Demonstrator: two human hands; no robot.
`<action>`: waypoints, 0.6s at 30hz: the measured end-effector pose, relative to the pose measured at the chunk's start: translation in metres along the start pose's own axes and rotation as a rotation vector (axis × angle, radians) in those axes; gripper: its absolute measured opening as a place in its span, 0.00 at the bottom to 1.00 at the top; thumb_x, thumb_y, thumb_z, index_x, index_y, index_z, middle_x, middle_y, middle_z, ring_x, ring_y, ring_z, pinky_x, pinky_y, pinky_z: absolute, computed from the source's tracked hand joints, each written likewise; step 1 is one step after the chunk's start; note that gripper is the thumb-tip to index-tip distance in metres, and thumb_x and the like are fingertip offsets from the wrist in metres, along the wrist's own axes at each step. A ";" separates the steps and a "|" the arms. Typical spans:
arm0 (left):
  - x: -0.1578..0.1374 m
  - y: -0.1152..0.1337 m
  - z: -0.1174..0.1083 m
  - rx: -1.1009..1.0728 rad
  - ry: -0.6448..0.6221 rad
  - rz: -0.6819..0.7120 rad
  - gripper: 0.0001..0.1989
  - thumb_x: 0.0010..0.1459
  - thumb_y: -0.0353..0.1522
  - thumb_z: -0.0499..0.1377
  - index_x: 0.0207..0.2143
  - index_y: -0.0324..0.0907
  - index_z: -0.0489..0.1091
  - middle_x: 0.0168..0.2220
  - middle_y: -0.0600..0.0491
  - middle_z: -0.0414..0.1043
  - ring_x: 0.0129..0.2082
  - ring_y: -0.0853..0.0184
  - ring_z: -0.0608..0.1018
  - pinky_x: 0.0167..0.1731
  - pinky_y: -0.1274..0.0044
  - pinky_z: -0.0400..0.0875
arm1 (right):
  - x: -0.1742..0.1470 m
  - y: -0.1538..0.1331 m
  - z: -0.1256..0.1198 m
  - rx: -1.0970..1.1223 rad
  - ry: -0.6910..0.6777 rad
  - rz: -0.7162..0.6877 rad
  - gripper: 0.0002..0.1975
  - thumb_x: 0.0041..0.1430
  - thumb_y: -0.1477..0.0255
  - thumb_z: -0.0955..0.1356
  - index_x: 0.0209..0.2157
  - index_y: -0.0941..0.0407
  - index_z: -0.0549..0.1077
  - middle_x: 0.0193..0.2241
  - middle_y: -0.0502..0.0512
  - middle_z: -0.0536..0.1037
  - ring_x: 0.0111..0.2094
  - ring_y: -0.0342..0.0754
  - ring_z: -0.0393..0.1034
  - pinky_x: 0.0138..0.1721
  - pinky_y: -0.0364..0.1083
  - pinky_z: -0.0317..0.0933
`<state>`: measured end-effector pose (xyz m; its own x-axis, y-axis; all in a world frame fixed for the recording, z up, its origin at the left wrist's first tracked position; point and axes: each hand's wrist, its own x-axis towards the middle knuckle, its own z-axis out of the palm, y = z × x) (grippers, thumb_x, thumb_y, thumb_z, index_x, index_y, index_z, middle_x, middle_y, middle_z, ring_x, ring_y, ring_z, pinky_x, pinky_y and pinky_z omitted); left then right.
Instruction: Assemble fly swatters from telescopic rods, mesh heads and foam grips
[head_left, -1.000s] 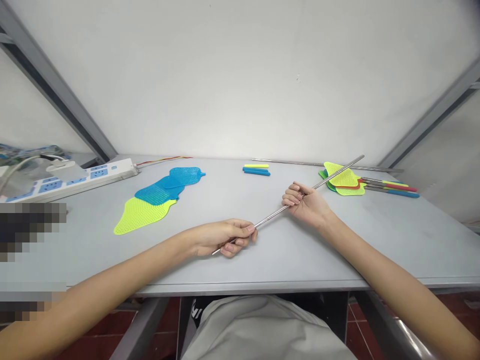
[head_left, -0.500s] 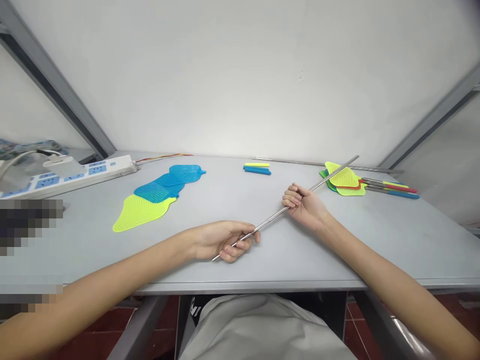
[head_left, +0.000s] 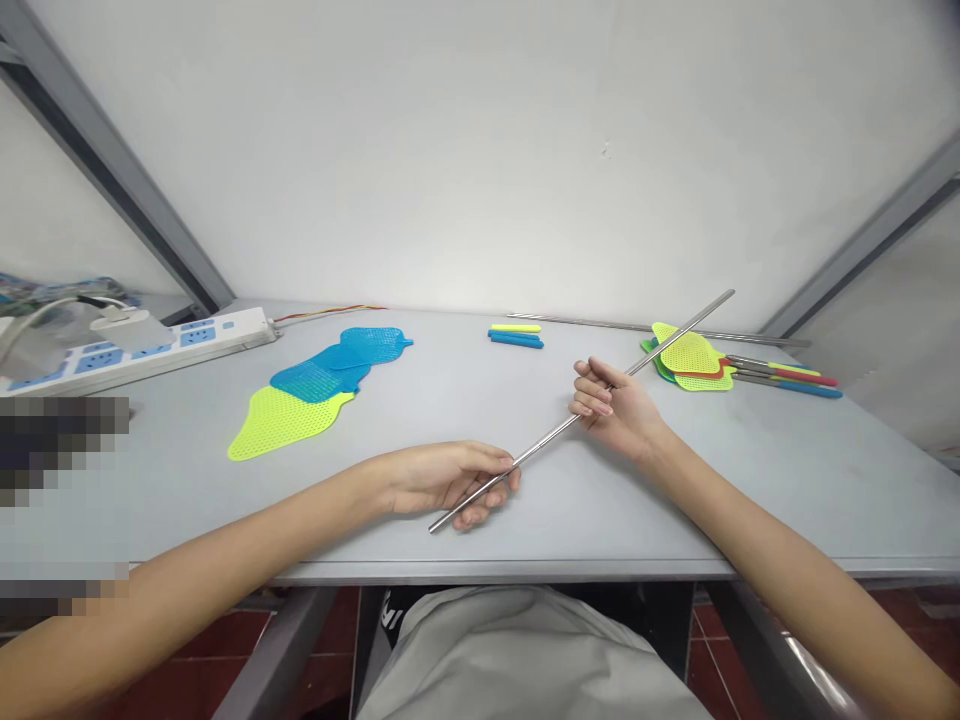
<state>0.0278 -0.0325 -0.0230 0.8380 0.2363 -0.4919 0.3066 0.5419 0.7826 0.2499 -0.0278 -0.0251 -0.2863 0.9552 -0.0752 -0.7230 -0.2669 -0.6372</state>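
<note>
A thin metal rod (head_left: 551,434) slants across the table between my hands, its far end up to the right and its near end down to the left. My left hand (head_left: 465,482) is closed around the lower part, thumb on top. Higher up, my right hand (head_left: 611,405) grips the same rod with curled fingers. Left of my hands lie a yellow mesh swatter head (head_left: 289,425) and two blue swatter heads, one blue head (head_left: 319,375) overlapping the yellow. Beyond my hands rest several handle sleeves: a yellow sleeve (head_left: 517,328) and blue sleeves (head_left: 517,340).
At the right sits a pile of fly swatters (head_left: 690,360) with coloured handles. More metal rods (head_left: 585,322) lie along the back wall. A white power strip (head_left: 232,330) with plugs stands at the left, coloured wires (head_left: 330,314) behind it. The table's front edge (head_left: 510,572) is close to me.
The rod's far end has risen up and right, and its near end has shifted slightly right and down. My right hand has moved slightly; some left fingers have loosened a little.
</note>
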 end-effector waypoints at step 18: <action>0.001 -0.004 0.001 0.004 0.032 0.030 0.11 0.52 0.37 0.50 0.28 0.37 0.61 0.21 0.57 0.58 0.14 0.79 0.60 0.14 0.83 0.49 | 0.000 0.008 -0.003 -0.063 0.015 -0.016 0.09 0.55 0.72 0.57 0.29 0.60 0.66 0.09 0.41 0.51 0.10 0.34 0.46 0.16 0.37 0.51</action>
<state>0.0280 -0.0354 -0.0256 0.8322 0.2779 -0.4797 0.2834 0.5305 0.7989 0.2459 -0.0293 -0.0320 -0.2649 0.9613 -0.0760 -0.6860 -0.2432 -0.6858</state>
